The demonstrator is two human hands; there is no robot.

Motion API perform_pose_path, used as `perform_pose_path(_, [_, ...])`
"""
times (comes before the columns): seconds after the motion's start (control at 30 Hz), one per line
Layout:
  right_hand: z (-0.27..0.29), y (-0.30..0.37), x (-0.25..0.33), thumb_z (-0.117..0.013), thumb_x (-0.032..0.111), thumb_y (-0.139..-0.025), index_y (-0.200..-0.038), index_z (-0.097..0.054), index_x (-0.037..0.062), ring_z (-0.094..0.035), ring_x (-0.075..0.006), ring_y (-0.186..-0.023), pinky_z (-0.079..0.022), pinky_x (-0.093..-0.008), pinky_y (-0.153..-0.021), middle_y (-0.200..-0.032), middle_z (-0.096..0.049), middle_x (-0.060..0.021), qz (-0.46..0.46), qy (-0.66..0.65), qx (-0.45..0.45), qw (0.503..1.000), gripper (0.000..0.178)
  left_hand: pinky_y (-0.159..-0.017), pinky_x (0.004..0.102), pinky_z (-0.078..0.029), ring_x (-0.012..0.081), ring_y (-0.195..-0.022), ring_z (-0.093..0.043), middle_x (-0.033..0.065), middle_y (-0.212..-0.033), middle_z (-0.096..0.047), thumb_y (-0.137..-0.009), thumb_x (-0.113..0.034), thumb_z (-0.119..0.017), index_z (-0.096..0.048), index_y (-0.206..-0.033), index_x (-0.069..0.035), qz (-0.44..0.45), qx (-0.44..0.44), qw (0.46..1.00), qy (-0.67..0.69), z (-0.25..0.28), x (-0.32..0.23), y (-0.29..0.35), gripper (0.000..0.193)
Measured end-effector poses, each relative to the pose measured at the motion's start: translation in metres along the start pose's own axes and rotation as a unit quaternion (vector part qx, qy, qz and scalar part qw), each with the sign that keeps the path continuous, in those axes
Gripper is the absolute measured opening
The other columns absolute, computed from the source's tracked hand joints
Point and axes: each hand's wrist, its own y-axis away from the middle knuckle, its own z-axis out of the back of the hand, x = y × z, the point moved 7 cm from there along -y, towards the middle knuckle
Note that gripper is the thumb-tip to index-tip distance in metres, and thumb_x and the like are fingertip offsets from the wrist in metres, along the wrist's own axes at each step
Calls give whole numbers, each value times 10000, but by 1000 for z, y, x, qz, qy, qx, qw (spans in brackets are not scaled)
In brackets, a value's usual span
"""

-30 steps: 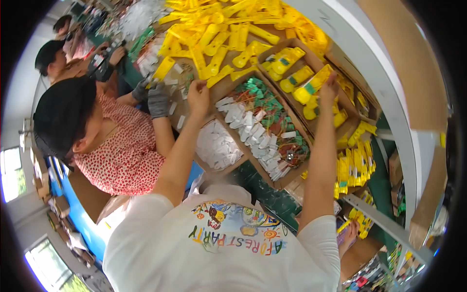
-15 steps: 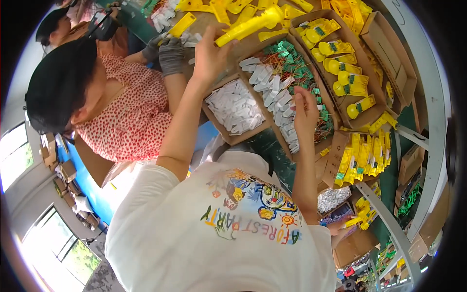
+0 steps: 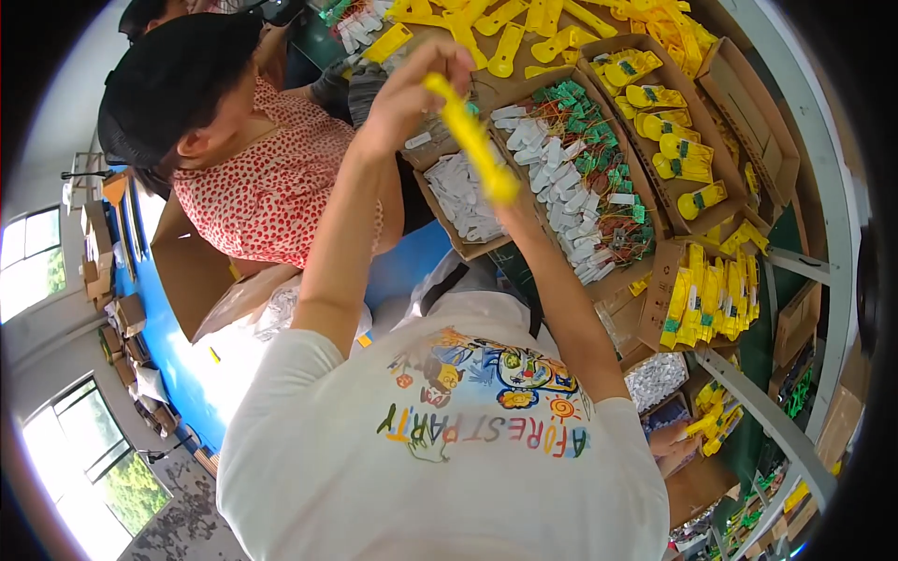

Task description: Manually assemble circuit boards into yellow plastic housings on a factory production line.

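My left hand [image 3: 412, 98] is raised over the boxes with its fingers closed around one end of a yellow plastic casing [image 3: 472, 140]. The casing is long, with a rounded wider end, and is blurred by motion. It slants down toward my right hand [image 3: 510, 213], which is close to its rounded end. The fingers of that hand are hidden or smeared, so whether it touches the casing is unclear. Below them lies a cardboard box of white plastic pieces [image 3: 460, 201]. Beside it, a larger box holds white pieces wired to green circuit boards [image 3: 585, 178].
Yellow casings [image 3: 505, 47] are heaped at the far side. A box of yellow casings with small boards [image 3: 678, 154] stands to the right, and another packed box [image 3: 706, 299] nearer. A person in a red-dotted top [image 3: 257, 201] works close on my left. A grey metal frame [image 3: 786, 430] is at right.
My left hand has turned the casing from pointing right to pointing down toward me. My right hand has moved left from the wired pieces to the casing's end. The view has shifted slightly.
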Motion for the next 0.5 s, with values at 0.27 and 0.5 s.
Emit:
perform_pose_path(0.27, [126,81,-24,-636,143,-774,-901,-555,41,-643,-253,-657,-501,-360,-593,-714,-637,-128,-87,-208,-115,968,181,-729,274,-464,138,-809,-554,47,-931,-539,-786,-218,-678,-465,-1168,-51,316,-104,884,328,-162,69,149,468])
perform_pose_path(0.5, [182,140,-15,-615,0,-810,-922,-569,33,-601,-83,-716,-515,-224,-647,-785,-641,-15,-55,-594,-140,790,125,-664,284,-472,136,-684,-558,46,-865,-532,-968,-425,-410,-416,-1165,-62,348,-67,922,159,-155,86,153,413])
